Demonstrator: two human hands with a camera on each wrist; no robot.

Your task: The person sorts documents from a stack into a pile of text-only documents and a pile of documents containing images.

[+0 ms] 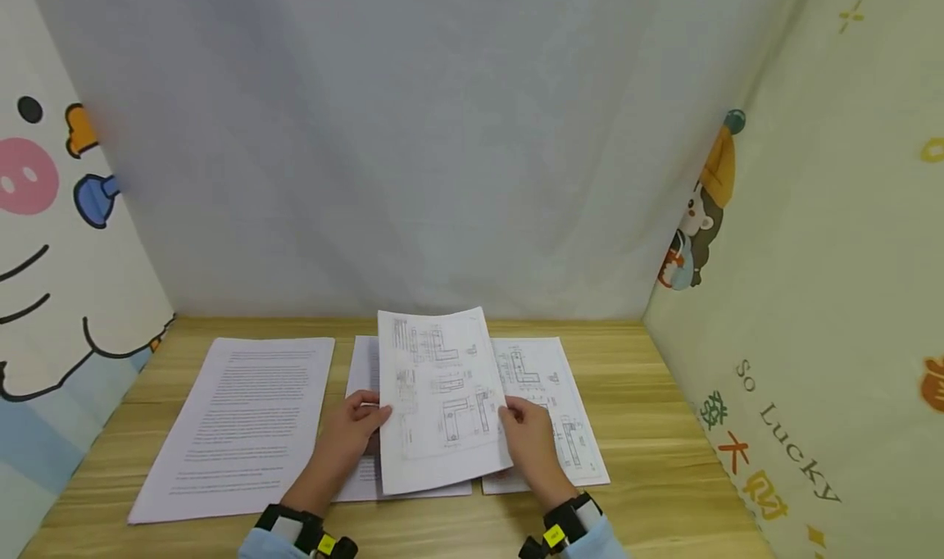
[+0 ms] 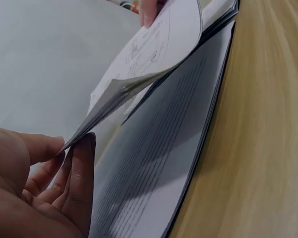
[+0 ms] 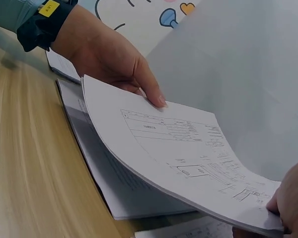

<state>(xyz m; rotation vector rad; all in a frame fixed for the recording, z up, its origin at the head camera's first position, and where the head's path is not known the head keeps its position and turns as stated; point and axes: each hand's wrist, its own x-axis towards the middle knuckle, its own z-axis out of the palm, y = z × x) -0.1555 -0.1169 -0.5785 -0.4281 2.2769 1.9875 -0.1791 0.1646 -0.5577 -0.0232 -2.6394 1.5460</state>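
A sheaf of paper (image 1: 442, 452) printed with technical drawings is held up above the table. My left hand (image 1: 352, 428) pinches its left edge between thumb and fingers, which the left wrist view also shows. The right edge is gripped by my right hand (image 1: 529, 438), its thumb on the top face. Beneath the raised sheaf lies a stack of text pages (image 1: 361, 485), partly covered. To the right, partly behind my right hand, lies another stack of drawing sheets (image 1: 578, 428). In the right wrist view the held sheaf (image 3: 154, 148) bends slightly and looks several sheets thick.
A larger stack of text pages (image 1: 243, 428) lies at the left of the wooden table (image 1: 664, 477). A grey-white curtain (image 1: 442, 133) stands behind the table. Cartoon-printed panels flank it, the left panel (image 1: 44, 313) and the right panel (image 1: 826, 297).
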